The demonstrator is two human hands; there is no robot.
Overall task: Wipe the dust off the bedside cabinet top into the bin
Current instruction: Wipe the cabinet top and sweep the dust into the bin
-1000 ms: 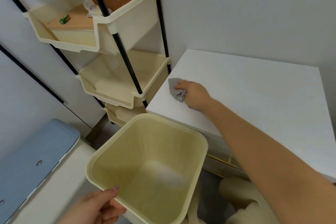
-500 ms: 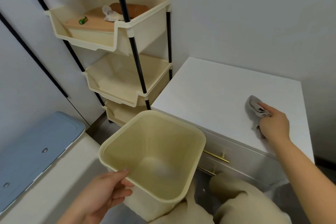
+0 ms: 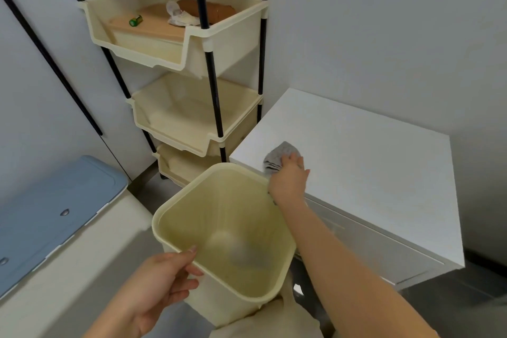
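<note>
The white bedside cabinet top (image 3: 365, 167) fills the right side. My right hand (image 3: 289, 177) presses a folded grey cloth (image 3: 278, 156) onto the top near its front left corner, just above the bin's far rim. The cream square bin (image 3: 175, 248) is tilted with its mouth towards me and held below the cabinet's front edge. My left hand (image 3: 159, 280) grips the bin's near rim, thumb inside. The bin looks bare inside apart from a grey shadow.
A cream three-tier rack (image 3: 192, 63) on black poles stands left of the cabinet; its top tray holds a green battery (image 3: 135, 20), crumpled paper (image 3: 179, 18) and a brown object. A blue-lidded box (image 3: 52, 208) is at lower left. Grey walls close in behind.
My right hand went from the top's left edge to its right front part, then came back to the front left corner by the bin. The bin stays in my left hand.
</note>
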